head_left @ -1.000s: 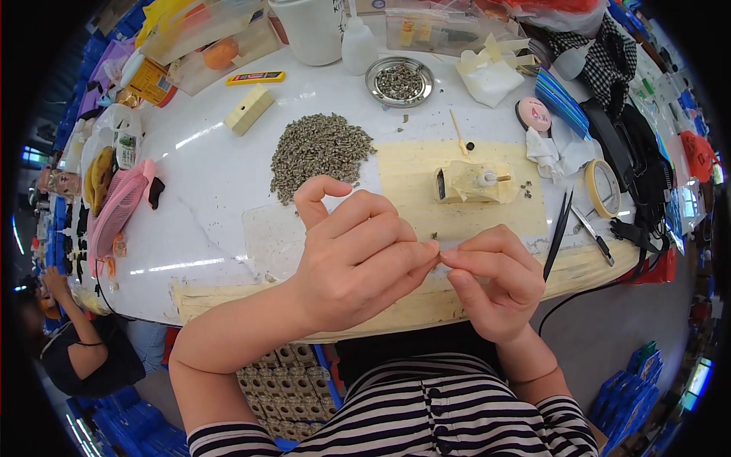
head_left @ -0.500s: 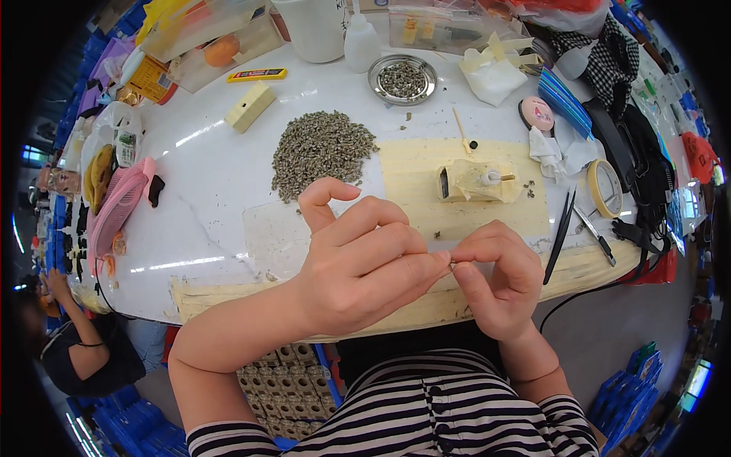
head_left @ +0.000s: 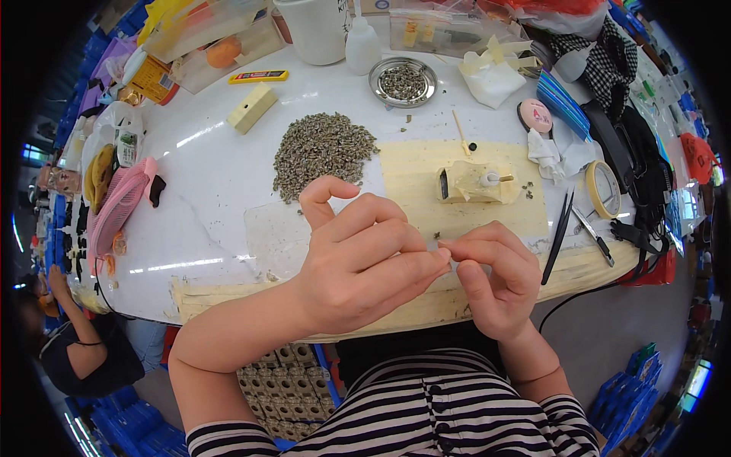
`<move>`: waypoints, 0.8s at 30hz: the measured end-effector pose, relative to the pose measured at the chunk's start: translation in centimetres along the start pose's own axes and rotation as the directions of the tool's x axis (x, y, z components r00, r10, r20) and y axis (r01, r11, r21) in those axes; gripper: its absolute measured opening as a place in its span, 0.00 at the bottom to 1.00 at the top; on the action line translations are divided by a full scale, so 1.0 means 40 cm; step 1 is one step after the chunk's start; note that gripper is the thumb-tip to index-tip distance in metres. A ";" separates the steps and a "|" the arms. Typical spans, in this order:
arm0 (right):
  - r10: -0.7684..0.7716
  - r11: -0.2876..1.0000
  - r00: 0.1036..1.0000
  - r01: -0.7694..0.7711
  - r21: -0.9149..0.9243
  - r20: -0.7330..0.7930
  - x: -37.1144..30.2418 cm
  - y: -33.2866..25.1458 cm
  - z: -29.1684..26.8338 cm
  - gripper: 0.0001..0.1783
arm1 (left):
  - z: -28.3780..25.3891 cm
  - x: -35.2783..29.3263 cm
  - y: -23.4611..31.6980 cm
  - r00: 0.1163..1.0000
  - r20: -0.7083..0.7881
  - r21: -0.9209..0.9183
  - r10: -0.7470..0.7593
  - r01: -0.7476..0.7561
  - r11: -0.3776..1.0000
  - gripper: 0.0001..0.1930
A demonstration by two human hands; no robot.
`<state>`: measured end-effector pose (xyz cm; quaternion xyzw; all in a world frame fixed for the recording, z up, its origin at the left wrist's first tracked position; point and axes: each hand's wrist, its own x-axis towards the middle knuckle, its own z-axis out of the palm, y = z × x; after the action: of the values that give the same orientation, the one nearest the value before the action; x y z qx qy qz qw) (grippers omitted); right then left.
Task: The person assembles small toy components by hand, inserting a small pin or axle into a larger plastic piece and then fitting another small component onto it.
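Over the table's front edge my two hands meet at the fingertips. My left hand [head_left: 365, 266] is closed in a pinch, its little finger crooked up; whatever lies between its fingertips is hidden or too small to name. My right hand [head_left: 499, 278] is curled, with its index fingertip against the left fingertips and its thumb just below. Beyond the left hand lies a heap of small metal parts [head_left: 324, 152]. One tiny loose part [head_left: 437, 236] rests on the table just past the fingertips. Farther right, a cream block wrapped in tape [head_left: 476, 183] has a short peg on top.
A round metal dish [head_left: 419, 99] of small parts stands at the back. Black tweezers [head_left: 560, 236], a knife [head_left: 598, 236] and a tape roll [head_left: 604, 188] lie at right. Another cream block [head_left: 251, 108] and a pink mesh pouch [head_left: 122, 202] are leftward. A person [head_left: 87, 343] sits at far left.
My right index fingertip has shifted slightly up and left along the left fingertips, and the thumb now sits a little apart from it. The left hand has barely moved.
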<state>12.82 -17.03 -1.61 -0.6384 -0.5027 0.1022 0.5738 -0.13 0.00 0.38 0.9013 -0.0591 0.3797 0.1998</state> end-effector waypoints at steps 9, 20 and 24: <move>-0.071 0.997 0.997 0.071 0.006 -0.026 -0.002 -0.001 -0.003 0.09 | 0.004 -0.003 -0.003 1.000 0.012 0.023 -0.024 0.024 0.999 0.15; -0.013 1.000 1.000 0.013 -0.010 -0.018 -0.003 -0.004 -0.004 0.11 | 0.003 -0.004 -0.002 1.000 0.004 0.000 -0.013 0.013 1.000 0.15; 0.004 0.999 1.000 -0.004 0.034 0.015 0.000 0.004 -0.002 0.10 | -0.001 0.001 0.004 1.000 0.019 0.003 0.004 -0.004 1.000 0.15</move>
<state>12.97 -17.06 -1.70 -0.6287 -0.5039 0.1169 0.5807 -0.16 -0.14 0.49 0.9051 -0.0620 0.3716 0.1970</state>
